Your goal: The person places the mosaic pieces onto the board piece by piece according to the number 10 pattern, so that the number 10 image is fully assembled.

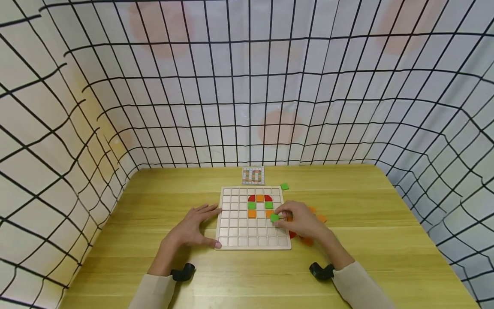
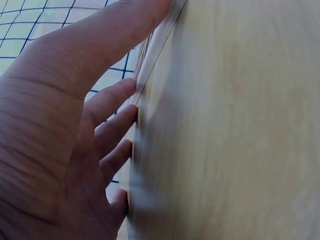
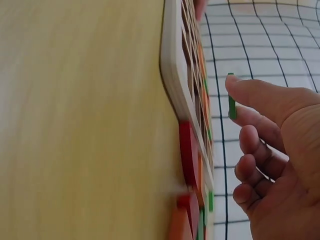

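Observation:
A white gridded board (image 1: 233,231) lies on the table. Its upper right part bears an arch of tiles: red rounded corner pieces (image 1: 252,198) with orange and green squares (image 1: 251,205) between and below them. Over the board's right side, my right hand (image 1: 300,218) pinches a green square tile (image 1: 274,218) between thumb and fingertip; the right wrist view shows this tile (image 3: 232,102) edge-on, above the board. My left hand (image 1: 191,229) rests at the board's left edge, fingers spread, thumb near the lower left corner. In the left wrist view, its fingertips touch the tabletop.
Loose orange tiles (image 1: 321,218) and red pieces (image 1: 292,234) lie right of the board, partly hidden under my right hand. One green tile (image 1: 284,186) sits beyond the upper right corner. A small pattern card (image 1: 253,176) lies behind the board. Black-gridded white cloth (image 1: 247,86) surrounds the table.

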Available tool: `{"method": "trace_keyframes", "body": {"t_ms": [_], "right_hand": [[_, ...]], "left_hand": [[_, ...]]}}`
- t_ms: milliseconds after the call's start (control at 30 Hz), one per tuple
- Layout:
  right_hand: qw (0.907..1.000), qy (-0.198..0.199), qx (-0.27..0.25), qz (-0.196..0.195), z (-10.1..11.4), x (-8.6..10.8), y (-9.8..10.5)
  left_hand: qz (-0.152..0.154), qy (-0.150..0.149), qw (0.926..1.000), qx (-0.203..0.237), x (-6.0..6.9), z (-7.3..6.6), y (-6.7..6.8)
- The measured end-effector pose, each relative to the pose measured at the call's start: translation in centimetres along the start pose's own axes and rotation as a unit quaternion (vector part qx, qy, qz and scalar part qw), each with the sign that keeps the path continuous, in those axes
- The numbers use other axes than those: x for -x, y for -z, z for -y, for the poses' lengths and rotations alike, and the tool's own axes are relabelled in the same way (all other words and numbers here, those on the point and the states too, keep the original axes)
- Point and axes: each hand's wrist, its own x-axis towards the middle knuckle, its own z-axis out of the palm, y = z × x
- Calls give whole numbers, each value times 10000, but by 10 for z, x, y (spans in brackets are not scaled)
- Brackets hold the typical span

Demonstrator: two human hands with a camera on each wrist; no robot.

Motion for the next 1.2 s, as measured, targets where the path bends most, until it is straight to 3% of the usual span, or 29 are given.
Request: {"method": "trace_keyframes", "body": {"t_ms": [300, 1033, 1200], "right_hand": [[9996, 50, -256, 140, 1, -7, -16], [9996, -229, -138, 3, -4, -4, -18], [9987, -286, -422, 55, -5, -2, -12]], "left_hand": [[-41, -67, 10000, -45, 0, 2, -1], [-31, -46, 10000, -55, -1, 1, -1], [-39, -72, 9999, -80, -1, 1, -1]]}}
